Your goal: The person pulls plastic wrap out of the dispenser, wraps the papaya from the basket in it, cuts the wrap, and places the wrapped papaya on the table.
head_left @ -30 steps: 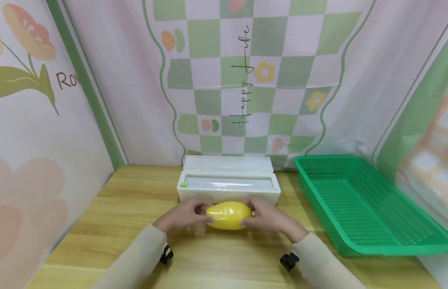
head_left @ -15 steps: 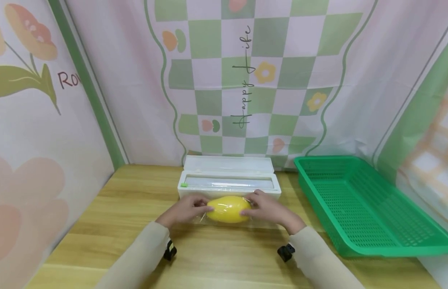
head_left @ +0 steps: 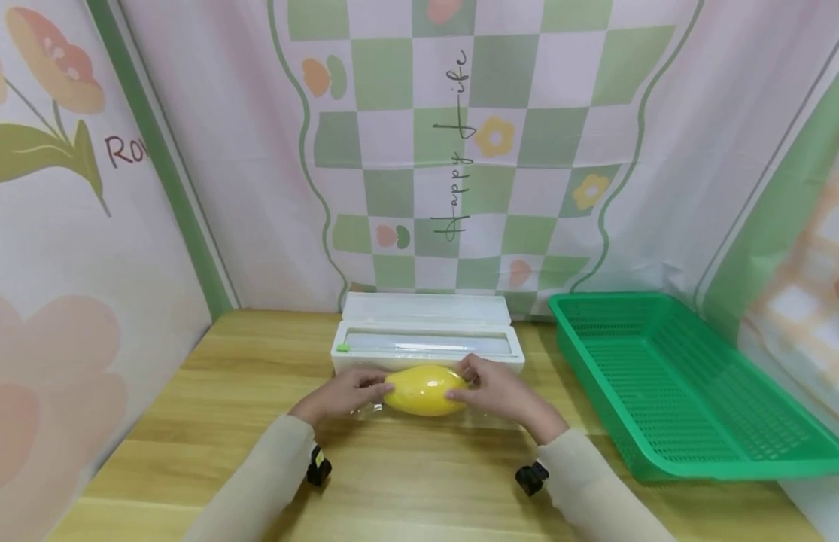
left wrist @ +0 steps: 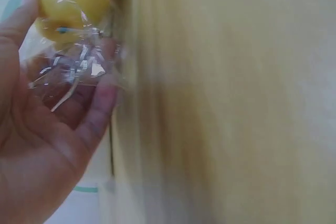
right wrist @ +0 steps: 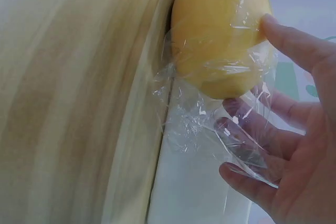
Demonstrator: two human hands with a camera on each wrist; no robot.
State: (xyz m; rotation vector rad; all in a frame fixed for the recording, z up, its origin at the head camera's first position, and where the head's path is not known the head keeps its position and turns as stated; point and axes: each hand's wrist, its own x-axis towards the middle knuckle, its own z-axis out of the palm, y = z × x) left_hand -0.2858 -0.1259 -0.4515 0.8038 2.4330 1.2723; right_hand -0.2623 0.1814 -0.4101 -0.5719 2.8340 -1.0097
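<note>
A smooth yellow fruit (head_left: 424, 390), shaped like a papaya or mango, lies sideways between both hands, wrapped in clear cling film (right wrist: 194, 124). My left hand (head_left: 341, 393) holds its left end, thumb on the near face and fingers behind amid crumpled film. My right hand (head_left: 503, 395) holds the right end, the thumb pressing the fruit's face and the other fingers spread behind the loose film. Directly behind the fruit stands a white cling film dispenser box (head_left: 338, 360), lid raised, with a roll (head_left: 426, 343) inside. The fruit hides part of the box's front.
A green perforated plastic basket (head_left: 632, 421) stands to the right on the wooden table (head_left: 256, 354). A small green slider (head_left: 343, 348) sits at the box's left end. Patterned curtains (head_left: 446, 150) close off the back and sides.
Both hands have moved the fruit slightly away from the body, up against the box front. It seems to have turned over, and loose film now shows beside both ends.
</note>
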